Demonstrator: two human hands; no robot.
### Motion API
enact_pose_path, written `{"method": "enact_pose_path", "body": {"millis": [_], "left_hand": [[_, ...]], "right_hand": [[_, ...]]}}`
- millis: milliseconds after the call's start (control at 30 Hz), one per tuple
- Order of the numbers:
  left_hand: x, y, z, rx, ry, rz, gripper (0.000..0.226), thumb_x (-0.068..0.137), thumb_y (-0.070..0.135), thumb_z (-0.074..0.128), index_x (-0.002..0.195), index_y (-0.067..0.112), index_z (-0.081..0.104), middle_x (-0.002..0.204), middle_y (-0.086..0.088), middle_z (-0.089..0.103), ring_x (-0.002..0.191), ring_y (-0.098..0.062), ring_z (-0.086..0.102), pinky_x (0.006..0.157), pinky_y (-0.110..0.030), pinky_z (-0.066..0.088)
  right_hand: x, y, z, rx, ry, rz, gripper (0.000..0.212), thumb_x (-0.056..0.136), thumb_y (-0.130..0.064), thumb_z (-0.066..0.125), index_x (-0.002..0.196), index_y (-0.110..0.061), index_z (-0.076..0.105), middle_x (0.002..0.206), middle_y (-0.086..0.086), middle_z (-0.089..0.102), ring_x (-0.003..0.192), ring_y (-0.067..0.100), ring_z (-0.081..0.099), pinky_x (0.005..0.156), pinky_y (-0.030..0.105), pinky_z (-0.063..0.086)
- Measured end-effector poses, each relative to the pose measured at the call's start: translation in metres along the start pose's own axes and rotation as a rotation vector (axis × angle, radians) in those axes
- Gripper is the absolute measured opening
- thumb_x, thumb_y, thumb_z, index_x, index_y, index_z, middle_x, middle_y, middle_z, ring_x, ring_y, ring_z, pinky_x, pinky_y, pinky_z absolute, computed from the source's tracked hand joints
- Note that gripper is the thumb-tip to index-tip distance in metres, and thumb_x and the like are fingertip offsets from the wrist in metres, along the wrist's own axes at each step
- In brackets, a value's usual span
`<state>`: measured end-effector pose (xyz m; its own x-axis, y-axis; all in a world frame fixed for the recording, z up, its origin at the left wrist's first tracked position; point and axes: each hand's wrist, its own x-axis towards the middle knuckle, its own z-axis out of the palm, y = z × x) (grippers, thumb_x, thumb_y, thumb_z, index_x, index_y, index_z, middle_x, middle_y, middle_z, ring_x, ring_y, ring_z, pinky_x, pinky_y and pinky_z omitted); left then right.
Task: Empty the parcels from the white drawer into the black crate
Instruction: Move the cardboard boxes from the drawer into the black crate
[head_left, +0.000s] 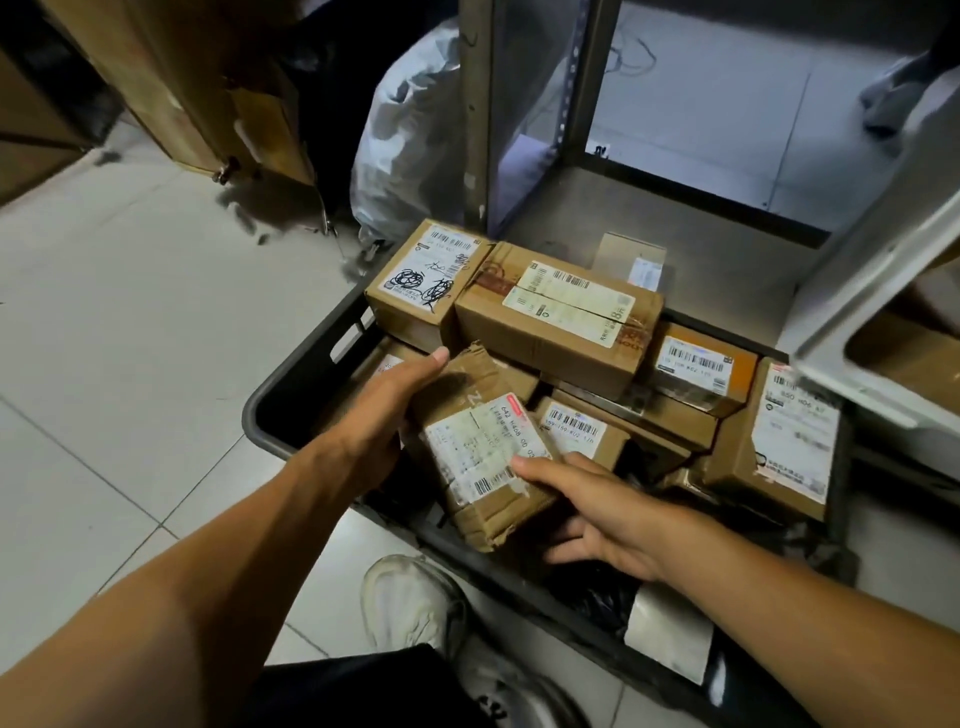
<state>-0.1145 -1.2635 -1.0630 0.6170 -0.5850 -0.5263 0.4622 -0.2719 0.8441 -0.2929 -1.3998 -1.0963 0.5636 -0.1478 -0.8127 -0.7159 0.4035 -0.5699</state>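
Note:
A black crate (291, 387) on the tiled floor is filled with several cardboard parcels. Both my hands hold one crumpled brown parcel (483, 447) with a white label over the crate's near side. My left hand (382, 410) grips its left edge, thumb stretched along the top. My right hand (597, 506) holds its right end, thumb on the label and fingers curled underneath. The white drawer (878, 291) is at the right edge, tilted above the crate; a brown parcel shows through its opening.
A metal shelf frame (478, 130) stands behind the crate with a small box (631, 260) on its bottom board. A grey plastic sack (410, 145) and large cartons (171, 78) stand at the back left. My white shoe (410, 603) is by the crate's near rim.

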Motion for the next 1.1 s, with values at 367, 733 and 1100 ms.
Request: {"method": "enact_pose_path", "body": {"millis": [367,733,1100], "left_hand": [[0.025,-0.024,-0.005,0.124,0.085,-0.067,0.080,0.077,0.025,0.085,0.143,0.015,0.042,0.127,-0.005,0.067,0.100,-0.022,0.071,0.089,-0.040,0.058],[0.026,-0.032,-0.011,1.064,0.024,0.109,0.048,0.087,0.018,0.070,0.132,0.024,0.055,0.126,-0.007,0.062,0.105,-0.023,0.059,0.086,-0.032,0.050],[0.043,-0.040,-0.015,1.288,-0.065,0.026,0.104,0.076,0.038,0.082,0.157,0.027,0.018,0.147,-0.009,0.047,0.131,-0.033,0.045,0.104,-0.048,0.044]], "right_hand": [[0.020,-0.003,0.025,-0.307,0.052,0.004,0.053,0.083,-0.076,0.057,0.109,-0.032,0.067,0.124,-0.010,0.064,0.119,0.018,0.058,0.099,0.042,0.053],[0.029,-0.015,0.036,-0.433,0.194,-0.229,0.084,0.090,-0.026,0.075,0.156,-0.029,0.024,0.138,0.002,0.054,0.124,0.020,0.055,0.087,0.023,0.041],[0.058,-0.015,0.069,-0.840,0.359,-0.300,0.107,0.085,-0.021,0.074,0.161,-0.024,0.000,0.149,0.016,0.042,0.135,0.036,0.045,0.106,0.040,0.045]]}}
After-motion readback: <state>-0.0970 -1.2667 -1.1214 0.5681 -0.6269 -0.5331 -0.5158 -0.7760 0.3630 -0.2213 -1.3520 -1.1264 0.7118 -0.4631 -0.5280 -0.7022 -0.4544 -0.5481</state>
